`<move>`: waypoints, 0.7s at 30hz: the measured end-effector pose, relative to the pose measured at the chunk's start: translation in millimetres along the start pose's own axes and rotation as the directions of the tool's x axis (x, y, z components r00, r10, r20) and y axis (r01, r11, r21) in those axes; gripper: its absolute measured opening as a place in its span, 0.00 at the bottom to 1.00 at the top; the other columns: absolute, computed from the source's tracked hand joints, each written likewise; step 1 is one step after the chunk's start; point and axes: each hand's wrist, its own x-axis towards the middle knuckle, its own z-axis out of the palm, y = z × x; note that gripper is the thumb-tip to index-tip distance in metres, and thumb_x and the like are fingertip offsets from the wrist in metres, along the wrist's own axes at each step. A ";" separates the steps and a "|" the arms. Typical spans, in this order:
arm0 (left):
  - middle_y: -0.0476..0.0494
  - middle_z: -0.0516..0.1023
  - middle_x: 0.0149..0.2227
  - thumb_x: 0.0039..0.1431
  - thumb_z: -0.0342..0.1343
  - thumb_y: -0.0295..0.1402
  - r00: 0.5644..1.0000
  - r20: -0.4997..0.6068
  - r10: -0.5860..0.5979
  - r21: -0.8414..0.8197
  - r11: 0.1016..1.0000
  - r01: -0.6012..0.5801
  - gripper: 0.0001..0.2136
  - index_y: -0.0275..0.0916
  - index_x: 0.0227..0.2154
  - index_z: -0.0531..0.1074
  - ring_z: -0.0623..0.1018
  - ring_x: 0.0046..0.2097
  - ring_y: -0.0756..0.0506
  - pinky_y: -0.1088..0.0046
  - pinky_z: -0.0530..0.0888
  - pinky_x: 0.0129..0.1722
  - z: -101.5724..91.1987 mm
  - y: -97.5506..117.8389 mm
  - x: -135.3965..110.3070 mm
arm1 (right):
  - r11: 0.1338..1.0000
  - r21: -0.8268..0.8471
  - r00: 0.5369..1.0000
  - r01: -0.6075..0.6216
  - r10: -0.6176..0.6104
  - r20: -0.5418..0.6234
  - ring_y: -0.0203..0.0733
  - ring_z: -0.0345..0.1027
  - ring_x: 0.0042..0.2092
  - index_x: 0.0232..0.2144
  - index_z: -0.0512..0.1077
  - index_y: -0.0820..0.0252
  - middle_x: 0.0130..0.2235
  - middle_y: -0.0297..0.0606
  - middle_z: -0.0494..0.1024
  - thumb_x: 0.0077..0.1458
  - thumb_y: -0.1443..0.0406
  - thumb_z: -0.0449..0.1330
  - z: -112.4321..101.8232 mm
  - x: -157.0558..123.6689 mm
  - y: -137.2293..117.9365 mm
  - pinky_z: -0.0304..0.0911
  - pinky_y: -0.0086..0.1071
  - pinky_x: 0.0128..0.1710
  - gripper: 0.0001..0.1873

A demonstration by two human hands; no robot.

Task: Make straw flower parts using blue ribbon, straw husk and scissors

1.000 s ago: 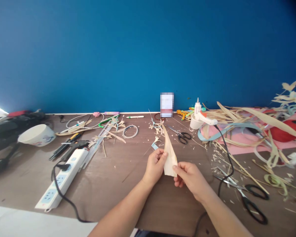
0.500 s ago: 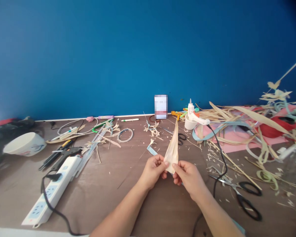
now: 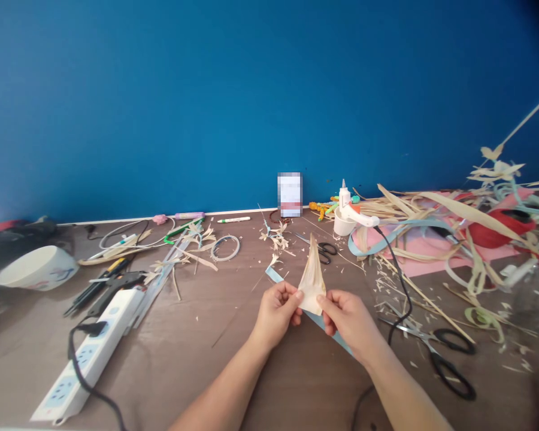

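Note:
Between my two hands a pale, dried husk strip point(image 3: 312, 281) stands with its narrow tip up and its wide end low. My left hand point(image 3: 279, 311) is closed, pinching the lower left edge with thumb and fingers. At the lower right edge, my right hand point(image 3: 345, 320) pinches the same strip. A light blue ribbon point(image 3: 330, 332) runs on the table behind and below the hands, partly hidden by them. Just past the strip's tip lie small scissors with black handles point(image 3: 327, 251). A small husk flower point(image 3: 275, 260) rests by the ribbon's far end.
Large scissors point(image 3: 451, 368) lie right of my right arm, near a black cord and scattered scraps. A white glue gun point(image 3: 362, 216) leans on a white cup. Husk strips point(image 3: 467, 212) pile at the right. On the left are a power strip point(image 3: 92, 353) and a white bowl point(image 3: 38, 268).
The husk strip's tip has dropped lower and its wide end is spread broader between my hands. More of the blue ribbon shows below them. The view has shifted slightly.

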 end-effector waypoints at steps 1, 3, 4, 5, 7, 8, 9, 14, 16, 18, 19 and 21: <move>0.55 0.66 0.14 0.47 0.55 0.41 1.000 -0.001 0.003 -0.009 1.000 -0.003 0.13 0.35 0.23 0.62 0.64 0.14 0.56 0.83 0.60 0.14 0.2 0.0 -0.2 | 1.000 -0.019 1.000 0.005 -0.005 -0.001 0.28 0.55 0.13 0.14 0.58 0.59 0.11 0.25 0.62 0.47 0.58 0.54 -0.3 0.2 -0.5 0.51 0.23 0.15 0.16; 0.55 0.65 0.14 0.47 0.55 0.40 1.000 -0.005 0.011 -0.015 1.000 -0.012 0.13 0.35 0.24 0.63 0.64 0.14 0.56 0.83 0.60 0.14 0.9 0.2 -1.0 | 0.998 -0.063 1.000 0.022 -0.022 -0.006 0.29 0.55 0.13 0.14 0.58 0.59 0.10 0.25 0.62 0.47 0.58 0.53 -0.5 0.8 -1.0 0.51 0.23 0.15 0.16; 0.55 0.65 0.14 0.47 0.55 0.40 1.000 -0.008 0.016 -0.010 1.000 -0.016 0.13 0.35 0.24 0.63 0.64 0.14 0.56 0.83 0.61 0.14 1.3 0.4 -1.5 | 0.996 -0.085 0.999 0.032 -0.033 -0.011 0.29 0.55 0.13 0.14 0.58 0.59 0.10 0.25 0.62 0.47 0.58 0.53 -0.4 1.2 -1.1 0.51 0.24 0.15 0.16; 0.55 0.65 0.14 0.47 0.55 0.40 1.000 -0.013 0.019 0.001 1.000 -0.019 0.13 0.35 0.24 0.63 0.64 0.14 0.56 0.82 0.61 0.14 1.7 0.8 -2.0 | 0.993 -0.106 0.999 0.041 -0.043 -0.017 0.29 0.55 0.13 0.14 0.58 0.58 0.10 0.25 0.62 0.47 0.58 0.53 -0.2 1.6 -1.2 0.51 0.24 0.15 0.16; 0.54 0.65 0.14 0.47 0.55 0.40 0.999 -0.026 0.025 0.032 0.999 -0.024 0.13 0.34 0.23 0.63 0.65 0.15 0.56 0.82 0.61 0.15 1.7 1.7 -2.8 | 0.988 -0.144 0.998 0.057 -0.061 -0.026 0.30 0.55 0.13 0.14 0.58 0.58 0.10 0.25 0.62 0.48 0.58 0.52 -0.4 2.0 -1.5 0.51 0.24 0.16 0.16; 0.54 0.65 0.14 0.47 0.55 0.40 0.999 -0.037 0.036 0.046 0.998 -0.034 0.12 0.34 0.23 0.63 0.64 0.15 0.56 0.82 0.61 0.15 1.2 2.1 -2.8 | 0.985 -0.163 0.997 0.063 -0.069 -0.033 0.30 0.55 0.13 0.14 0.58 0.58 0.10 0.25 0.62 0.48 0.58 0.52 -1.1 2.0 -2.0 0.51 0.24 0.16 0.16; 0.55 0.64 0.14 0.47 0.54 0.40 0.997 -0.055 0.054 0.055 0.997 -0.051 0.12 0.35 0.23 0.63 0.64 0.15 0.56 0.82 0.61 0.15 0.4 2.4 -2.5 | 0.981 -0.183 0.996 0.067 -0.076 -0.044 0.30 0.55 0.13 0.14 0.58 0.58 0.10 0.25 0.62 0.48 0.58 0.52 -2.2 1.9 -2.5 0.51 0.25 0.16 0.16; 0.55 0.62 0.17 0.51 0.51 0.40 0.979 -0.134 0.154 0.015 0.988 -0.154 0.11 0.36 0.28 0.63 0.62 0.17 0.56 0.82 0.60 0.16 -2.5 1.6 0.4 | 0.959 -0.276 0.994 0.060 -0.082 -0.070 0.31 0.53 0.13 0.13 0.56 0.57 0.09 0.26 0.61 0.49 0.59 0.50 -10.3 0.3 -4.2 0.50 0.25 0.16 0.16; 0.53 0.64 0.21 0.50 0.51 0.42 0.985 -0.065 0.159 0.002 0.987 -0.159 0.14 0.36 0.34 0.62 0.64 0.19 0.55 0.82 0.61 0.16 0.0 0.4 -0.5 | 0.937 -0.340 0.993 0.076 -0.102 -0.060 0.31 0.54 0.14 0.14 0.56 0.57 0.10 0.26 0.60 0.49 0.60 0.50 -9.5 -1.2 -3.1 0.49 0.25 0.17 0.16; 0.51 0.66 0.25 0.49 0.52 0.42 0.985 0.012 0.173 0.023 0.985 -0.173 0.18 0.37 0.40 0.60 0.66 0.22 0.54 0.81 0.62 0.18 4.0 -1.3 -2.8 | 0.900 -0.418 0.987 0.119 -0.154 -0.050 0.32 0.54 0.16 0.14 0.56 0.58 0.12 0.27 0.61 0.49 0.60 0.50 -4.3 -4.3 -1.2 0.48 0.25 0.18 0.15; 0.50 0.66 0.26 0.49 0.53 0.41 0.983 0.036 0.181 0.038 0.982 -0.182 0.19 0.37 0.41 0.59 0.66 0.24 0.54 0.81 0.63 0.20 5.9 -2.3 -4.2 | 0.876 -0.459 0.981 0.146 -0.187 -0.044 0.32 0.54 0.17 0.14 0.56 0.58 0.13 0.28 0.61 0.49 0.60 0.50 -0.5 -6.6 -0.4 0.48 0.26 0.18 0.15; 0.51 0.66 0.26 0.50 0.52 0.40 0.982 0.026 0.188 0.092 0.978 -0.189 0.15 0.37 0.38 0.60 0.66 0.24 0.53 0.80 0.63 0.22 8.3 -4.7 -6.7 | 0.825 -0.529 0.968 0.199 -0.251 -0.027 0.33 0.54 0.19 0.15 0.57 0.58 0.15 0.29 0.62 0.49 0.61 0.50 7.9 -12.6 0.6 0.47 0.26 0.20 0.14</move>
